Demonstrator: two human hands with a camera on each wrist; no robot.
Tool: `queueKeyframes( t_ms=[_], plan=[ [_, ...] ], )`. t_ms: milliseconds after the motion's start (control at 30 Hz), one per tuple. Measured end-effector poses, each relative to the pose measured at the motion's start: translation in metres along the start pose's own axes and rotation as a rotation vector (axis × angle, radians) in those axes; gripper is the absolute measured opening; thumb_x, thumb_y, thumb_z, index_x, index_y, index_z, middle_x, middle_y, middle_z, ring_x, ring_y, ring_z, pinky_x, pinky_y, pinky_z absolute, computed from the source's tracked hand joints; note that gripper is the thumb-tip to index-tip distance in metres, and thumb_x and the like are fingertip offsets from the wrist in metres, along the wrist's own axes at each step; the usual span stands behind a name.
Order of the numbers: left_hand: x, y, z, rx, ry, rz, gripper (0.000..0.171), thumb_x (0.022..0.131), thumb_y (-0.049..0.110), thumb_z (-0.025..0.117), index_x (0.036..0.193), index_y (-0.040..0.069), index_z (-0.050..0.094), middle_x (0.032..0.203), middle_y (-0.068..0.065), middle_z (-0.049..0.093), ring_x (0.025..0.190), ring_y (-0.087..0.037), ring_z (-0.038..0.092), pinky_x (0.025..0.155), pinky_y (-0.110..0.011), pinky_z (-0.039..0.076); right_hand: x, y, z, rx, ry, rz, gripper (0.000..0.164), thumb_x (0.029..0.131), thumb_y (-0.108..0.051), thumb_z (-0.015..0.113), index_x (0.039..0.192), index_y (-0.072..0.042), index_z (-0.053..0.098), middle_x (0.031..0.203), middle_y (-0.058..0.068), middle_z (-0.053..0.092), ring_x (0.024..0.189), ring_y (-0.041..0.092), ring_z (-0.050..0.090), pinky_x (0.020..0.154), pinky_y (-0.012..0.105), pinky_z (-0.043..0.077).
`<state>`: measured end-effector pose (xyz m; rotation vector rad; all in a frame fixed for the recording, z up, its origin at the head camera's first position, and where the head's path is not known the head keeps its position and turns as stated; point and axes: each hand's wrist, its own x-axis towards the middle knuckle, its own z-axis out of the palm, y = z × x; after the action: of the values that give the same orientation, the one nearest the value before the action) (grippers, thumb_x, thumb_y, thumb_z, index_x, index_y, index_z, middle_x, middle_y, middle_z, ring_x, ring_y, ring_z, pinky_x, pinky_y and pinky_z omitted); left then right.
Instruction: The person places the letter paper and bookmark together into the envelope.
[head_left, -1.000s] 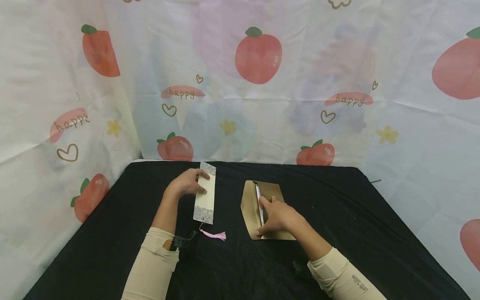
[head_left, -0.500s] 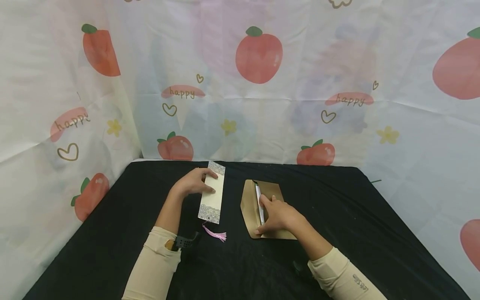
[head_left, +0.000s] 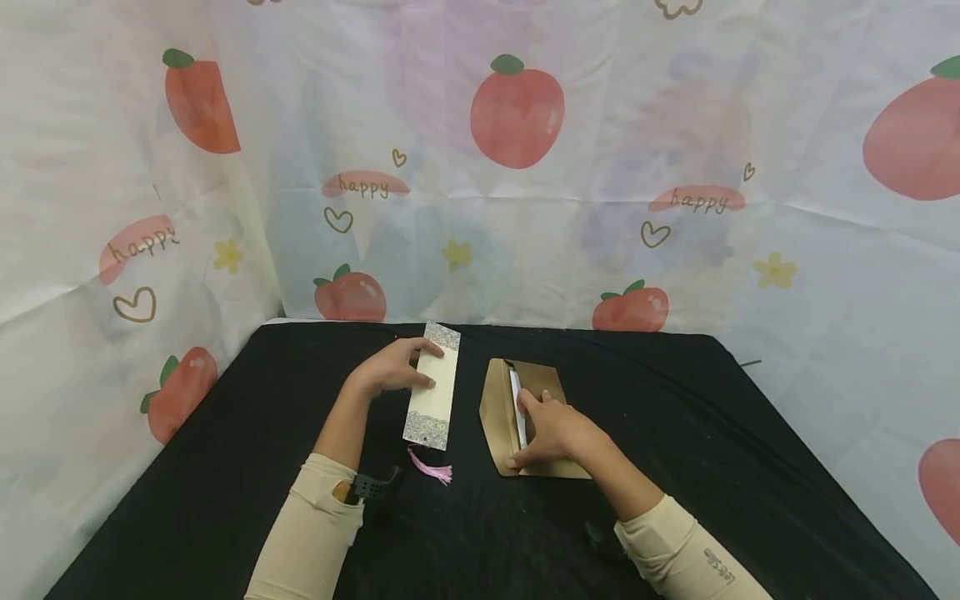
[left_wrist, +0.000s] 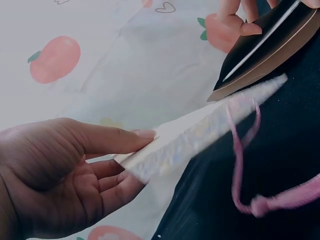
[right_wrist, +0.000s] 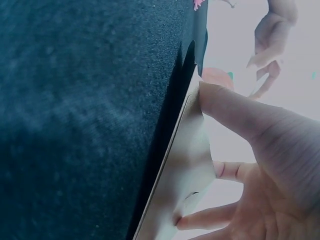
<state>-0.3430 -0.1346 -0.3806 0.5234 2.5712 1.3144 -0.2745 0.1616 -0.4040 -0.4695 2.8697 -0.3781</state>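
Note:
My left hand (head_left: 390, 367) pinches a cream bookmark (head_left: 435, 400) with grey patterned ends by its left edge, thumb on top and fingers beneath. From its near end hangs a pink tassel (head_left: 431, 472). In the left wrist view the bookmark (left_wrist: 200, 125) is slanted and held off the cloth. To the right, a brown kraft envelope (head_left: 493, 412) has its flap out to the left and its mouth gaping, with a white strip (head_left: 517, 404) showing inside. My right hand (head_left: 557, 429) grips the envelope around its mouth; the right wrist view shows the thumb on the envelope's (right_wrist: 182, 165) edge.
A black cloth (head_left: 465, 542) covers the table. Behind and at the sides hangs a white curtain (head_left: 525, 242) printed with fruit and the word happy. A dark strap (head_left: 375, 483) sits by the left wrist.
My left hand has carried the bookmark to the right, closer to the envelope, and it leans a little more. The right hand and the envelope have stayed nearly still.

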Motion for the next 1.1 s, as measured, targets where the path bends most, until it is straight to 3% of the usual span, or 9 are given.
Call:
queueKeyframes(
  t_ms=[333,567,867,1100],
  plan=[
    [0.003,0.003,0.008,-0.068,-0.046,0.067,0.052,0.090,-0.004,0.077,0.138,0.002,0.059,0.120,-0.019,0.064,0.099,-0.028,0.066,0.083,-0.041,0.058,0.000,-0.002,0.002,0.001,0.025,0.003,0.082,0.067,-0.052,0.096,0.124,-0.014,0.049,0.126,0.026,0.052,0.093,0.040,0.063,0.076,0.054,0.054],
    [0.006,0.005,0.015,-0.055,-0.049,0.054,0.050,0.092,-0.003,0.076,0.138,0.004,0.060,0.110,-0.016,0.062,0.089,-0.025,0.066,0.076,-0.037,0.058,0.000,-0.003,0.002,0.001,0.025,0.004,0.082,0.067,-0.052,0.096,0.123,-0.014,0.050,0.127,0.025,0.052,0.091,0.039,0.064,0.076,0.053,0.054],
    [0.011,0.009,0.025,-0.100,-0.063,0.067,0.047,0.096,-0.007,0.068,0.140,0.005,0.057,0.124,-0.020,0.060,0.093,-0.027,0.066,0.072,-0.039,0.059,0.003,-0.002,0.002,-0.007,0.014,0.017,0.085,0.067,-0.054,0.095,0.126,-0.015,0.049,0.127,0.025,0.052,0.093,0.041,0.063,0.077,0.054,0.054],
    [0.011,0.014,0.031,-0.130,-0.039,0.051,0.044,0.093,-0.005,0.073,0.135,0.002,0.060,0.115,-0.019,0.065,0.088,-0.026,0.068,0.073,-0.040,0.060,0.003,-0.002,0.002,-0.012,0.020,0.012,0.084,0.067,-0.054,0.095,0.124,-0.014,0.050,0.123,0.023,0.053,0.092,0.040,0.063,0.075,0.053,0.053]
  ],
)
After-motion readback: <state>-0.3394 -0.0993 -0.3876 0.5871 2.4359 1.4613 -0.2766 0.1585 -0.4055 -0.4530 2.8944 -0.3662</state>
